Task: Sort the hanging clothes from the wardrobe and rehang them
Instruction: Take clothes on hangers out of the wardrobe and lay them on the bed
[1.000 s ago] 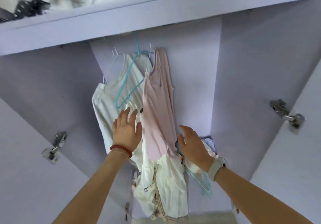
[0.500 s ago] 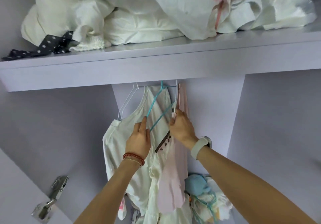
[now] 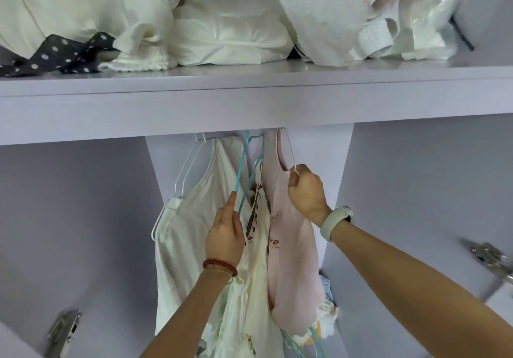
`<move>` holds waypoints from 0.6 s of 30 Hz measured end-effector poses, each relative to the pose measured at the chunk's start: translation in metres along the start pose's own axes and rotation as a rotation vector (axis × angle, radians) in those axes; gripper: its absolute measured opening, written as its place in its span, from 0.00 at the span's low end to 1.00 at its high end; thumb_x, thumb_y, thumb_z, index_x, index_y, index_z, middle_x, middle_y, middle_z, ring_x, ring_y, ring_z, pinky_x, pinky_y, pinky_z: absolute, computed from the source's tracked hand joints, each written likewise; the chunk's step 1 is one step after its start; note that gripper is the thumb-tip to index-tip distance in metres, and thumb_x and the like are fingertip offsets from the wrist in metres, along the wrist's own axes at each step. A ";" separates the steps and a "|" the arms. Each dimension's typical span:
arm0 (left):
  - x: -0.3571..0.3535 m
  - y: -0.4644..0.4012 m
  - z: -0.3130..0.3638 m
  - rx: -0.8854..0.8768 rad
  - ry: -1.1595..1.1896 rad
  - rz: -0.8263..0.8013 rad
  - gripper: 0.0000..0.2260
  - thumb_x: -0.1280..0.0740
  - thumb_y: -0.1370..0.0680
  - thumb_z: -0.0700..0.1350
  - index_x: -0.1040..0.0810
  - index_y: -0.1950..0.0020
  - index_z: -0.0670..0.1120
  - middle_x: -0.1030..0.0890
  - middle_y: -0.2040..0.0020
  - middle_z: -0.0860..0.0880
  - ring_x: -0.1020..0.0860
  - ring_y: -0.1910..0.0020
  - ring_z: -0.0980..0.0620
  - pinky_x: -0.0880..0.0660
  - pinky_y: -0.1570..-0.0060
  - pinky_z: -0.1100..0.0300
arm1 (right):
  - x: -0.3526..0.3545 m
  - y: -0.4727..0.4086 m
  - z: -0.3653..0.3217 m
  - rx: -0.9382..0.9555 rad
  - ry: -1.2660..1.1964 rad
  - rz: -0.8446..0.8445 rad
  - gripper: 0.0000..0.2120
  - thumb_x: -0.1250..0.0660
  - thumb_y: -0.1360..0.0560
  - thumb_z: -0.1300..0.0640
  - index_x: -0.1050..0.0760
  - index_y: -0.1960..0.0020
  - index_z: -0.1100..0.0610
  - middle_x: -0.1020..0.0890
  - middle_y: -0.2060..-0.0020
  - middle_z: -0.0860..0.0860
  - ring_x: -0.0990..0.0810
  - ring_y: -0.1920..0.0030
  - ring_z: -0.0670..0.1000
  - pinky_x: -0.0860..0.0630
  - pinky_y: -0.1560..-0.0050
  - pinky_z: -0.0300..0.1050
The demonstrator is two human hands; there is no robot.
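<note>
The left hand gripped the lower end of the teal hanger, fingers curled round its wire and index finger extended along it. The right hand pinched the white hanger that carried the pink top, fingers curled at its shoulder. Both hangers hung below the front edge of the wardrobe shelf, near its middle. A white dress hung on its own white hanger just left of the teal one. A cream printed garment hung between the two hands. Piled white fabric and a dotted dark cloth lay on top of the shelf. A door hinge showed at the lower left.
</note>
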State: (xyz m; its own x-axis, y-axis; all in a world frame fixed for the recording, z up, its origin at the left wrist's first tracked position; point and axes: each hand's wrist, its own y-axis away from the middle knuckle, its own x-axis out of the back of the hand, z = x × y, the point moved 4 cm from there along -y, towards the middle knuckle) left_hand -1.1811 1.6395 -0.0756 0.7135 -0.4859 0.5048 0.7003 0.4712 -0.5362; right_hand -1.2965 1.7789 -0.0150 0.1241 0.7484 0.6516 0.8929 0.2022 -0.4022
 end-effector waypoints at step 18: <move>-0.084 0.053 0.081 -0.326 0.098 -0.411 0.22 0.38 0.23 0.38 0.36 0.30 0.40 0.33 0.32 0.38 0.35 0.32 0.39 0.35 0.35 0.47 | 0.080 0.198 0.165 -0.332 0.549 -0.104 0.17 0.48 0.21 0.46 0.30 0.59 0.56 0.18 0.58 0.56 0.22 0.55 0.62 0.30 0.59 0.47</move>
State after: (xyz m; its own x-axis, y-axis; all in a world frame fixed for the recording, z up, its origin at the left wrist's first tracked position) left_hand -1.2022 1.7647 -0.0916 0.3655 -0.6562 0.6602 0.8669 -0.0183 -0.4981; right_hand -1.1811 1.9834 -0.1487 0.1546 0.2855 0.9458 0.9875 -0.0163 -0.1565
